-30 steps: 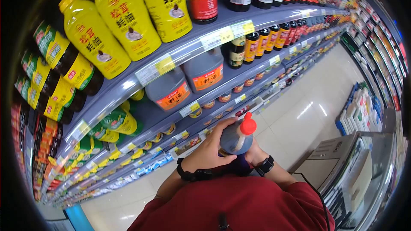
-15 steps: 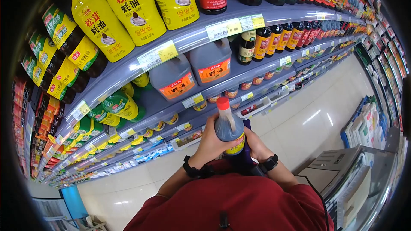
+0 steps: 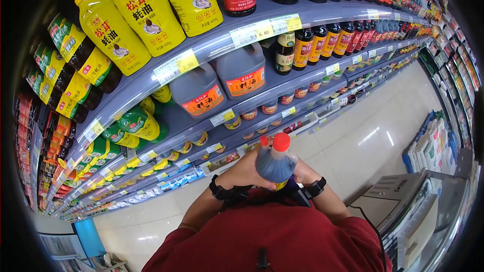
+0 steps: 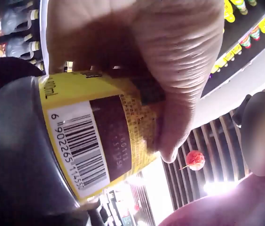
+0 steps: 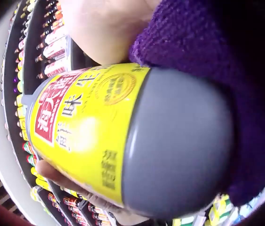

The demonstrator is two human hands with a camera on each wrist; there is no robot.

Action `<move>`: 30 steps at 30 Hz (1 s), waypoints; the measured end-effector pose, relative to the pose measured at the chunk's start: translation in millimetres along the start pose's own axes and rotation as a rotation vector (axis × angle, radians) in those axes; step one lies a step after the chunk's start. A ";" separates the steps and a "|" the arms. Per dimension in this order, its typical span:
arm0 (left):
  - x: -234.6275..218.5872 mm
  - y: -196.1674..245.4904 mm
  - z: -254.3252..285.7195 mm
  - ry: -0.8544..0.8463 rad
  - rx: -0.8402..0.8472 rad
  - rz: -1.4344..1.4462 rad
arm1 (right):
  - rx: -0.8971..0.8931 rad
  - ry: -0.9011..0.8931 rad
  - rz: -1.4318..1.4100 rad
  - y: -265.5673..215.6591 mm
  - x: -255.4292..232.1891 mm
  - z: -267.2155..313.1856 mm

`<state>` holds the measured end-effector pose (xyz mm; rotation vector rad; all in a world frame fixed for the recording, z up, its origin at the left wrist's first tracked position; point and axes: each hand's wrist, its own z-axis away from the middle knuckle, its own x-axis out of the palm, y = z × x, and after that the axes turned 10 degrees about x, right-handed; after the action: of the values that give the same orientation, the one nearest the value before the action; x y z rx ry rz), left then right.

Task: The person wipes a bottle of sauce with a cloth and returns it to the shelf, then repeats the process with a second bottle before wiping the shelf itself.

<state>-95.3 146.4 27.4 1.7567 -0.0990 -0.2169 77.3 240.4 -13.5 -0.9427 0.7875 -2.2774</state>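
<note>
A soy sauce bottle with a red cap and a yellow label is held in front of the chest, its cap toward the head camera. My left hand grips it round the label, the thumb lying by the barcode side in the left wrist view. In my right hand is a purple cloth, which wraps around the grey base of the bottle in the right wrist view. Most of the right fingers are hidden behind bottle and cloth.
Ahead and left runs a grey shelf with yellow oyster sauce bottles, large jugs and dark sauce bottles. Stacked white bags stand on the floor at right, behind a metal-edged counter.
The bottle first stood more upright, its label coming into view, then tipped back with its cap toward the head camera. It has also turned about its length between the hands.
</note>
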 end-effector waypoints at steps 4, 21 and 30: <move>10.9 -13.5 8.9 0.198 -0.035 -0.191 | 0.010 0.084 -0.028 -1.2 -3.1 -8.9; -18.9 -94.4 53.7 0.459 -0.400 -0.302 | 0.067 0.129 -0.412 6.9 -80.0 3.3; -59.4 -135.5 78.4 0.606 -0.496 -0.111 | 0.021 0.195 -0.560 39.6 -131.5 21.6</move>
<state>-176.4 108.7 -114.2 1.2684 0.4571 0.2045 183.4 294.9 -85.1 -1.0398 0.6296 -2.8900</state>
